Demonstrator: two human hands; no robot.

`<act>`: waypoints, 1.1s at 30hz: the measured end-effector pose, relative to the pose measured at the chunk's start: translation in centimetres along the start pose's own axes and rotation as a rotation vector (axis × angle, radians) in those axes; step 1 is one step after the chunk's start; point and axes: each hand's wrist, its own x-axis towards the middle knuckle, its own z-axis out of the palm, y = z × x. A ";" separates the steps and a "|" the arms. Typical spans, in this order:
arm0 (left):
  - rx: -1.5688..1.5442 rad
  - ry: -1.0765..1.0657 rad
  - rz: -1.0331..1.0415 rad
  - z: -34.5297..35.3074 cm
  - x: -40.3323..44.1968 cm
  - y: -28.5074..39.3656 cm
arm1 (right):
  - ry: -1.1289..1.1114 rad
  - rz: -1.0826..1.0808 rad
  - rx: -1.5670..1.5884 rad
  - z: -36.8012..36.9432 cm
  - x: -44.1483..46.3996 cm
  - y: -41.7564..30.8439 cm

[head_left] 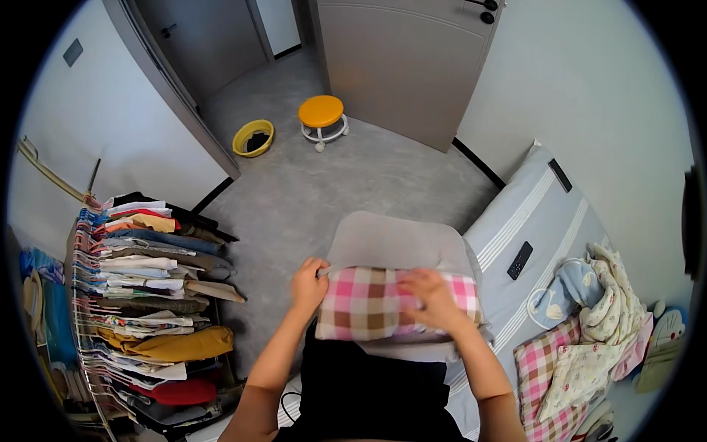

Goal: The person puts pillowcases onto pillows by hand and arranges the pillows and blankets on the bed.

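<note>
A pink, brown and white checked pillow (361,303) lies across my lap, on top of a grey cushion-like piece (398,239) that extends beyond it. At the pillow's upper left corner, my left hand (311,283) is closed on an edge of grey fabric. My right hand (428,296) is over the right half of the pillow, its fingers blurred and spread above the checked cloth.
Clothes (162,283) hang on a rack at left. A yellow stool (321,112) and yellow basin (243,144) stand on the floor. The bed (482,225) at right holds two remotes (520,261), crumpled bedding (607,302) and another checked pillow (541,368).
</note>
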 end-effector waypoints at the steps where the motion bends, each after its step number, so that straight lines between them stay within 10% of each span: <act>1: -0.024 0.012 0.010 0.0 0.5 0.7 | -0.085 -0.100 0.053 0.2 0.9 -2.2; 4: -0.071 0.033 0.044 0.1 1.2 1.4 | -0.162 -0.120 -0.336 3.2 0.6 -2.6; 9: 0.086 0.018 -0.008 0.0 0.3 0.5 | -0.004 0.665 0.217 -0.1 3.2 2.1; 15: 0.326 0.059 0.755 1.2 -1.3 0.9 | 0.326 0.441 0.540 1.5 4.3 6.1; 21: 0.396 -0.513 0.301 3.8 -4.4 3.2 | 0.253 0.456 0.557 1.4 4.3 6.0; 27: 0.735 -0.927 0.298 4.6 -2.3 3.1 | 0.249 0.459 0.575 1.3 3.9 5.1; 33: 0.161 -0.744 0.643 -4.1 -2.7 8.3 | -0.002 0.116 0.396 1.5 3.0 3.2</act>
